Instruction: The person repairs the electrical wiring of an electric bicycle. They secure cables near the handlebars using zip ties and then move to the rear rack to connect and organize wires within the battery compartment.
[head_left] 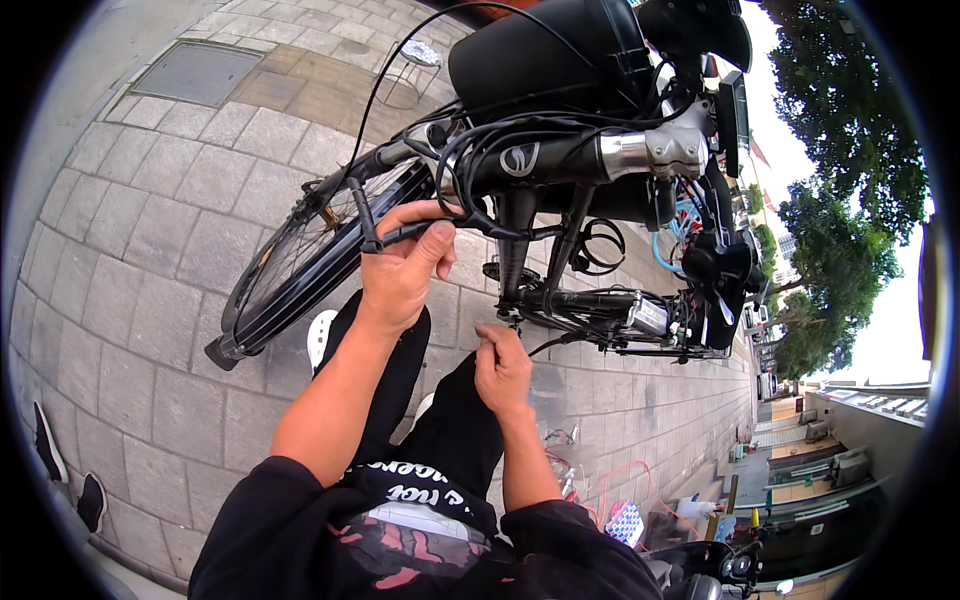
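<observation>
A black bicycle fills the upper middle, its front wheel (300,250) with black mudguard at the left and its frame (520,165) running to the right. Close to the fork, my left hand (405,270) is closed, thumb and fingers pinching a black wrapped cable (485,228) beside a black metal arm (362,208). Lower down, over my right thigh, my right hand (502,370) is closed, its fingers curled in. Anything inside it is hidden. Several black cables (480,130) loop around the silver stem (660,152).
A black basket or bag (545,60) sits at the bicycle's front. Paving slabs (130,300) cover the ground, with a square metal cover (195,72) at upper left. Someone's dark shoes (92,502) stand at lower left. Tools and a checked box (624,524) lie at lower right.
</observation>
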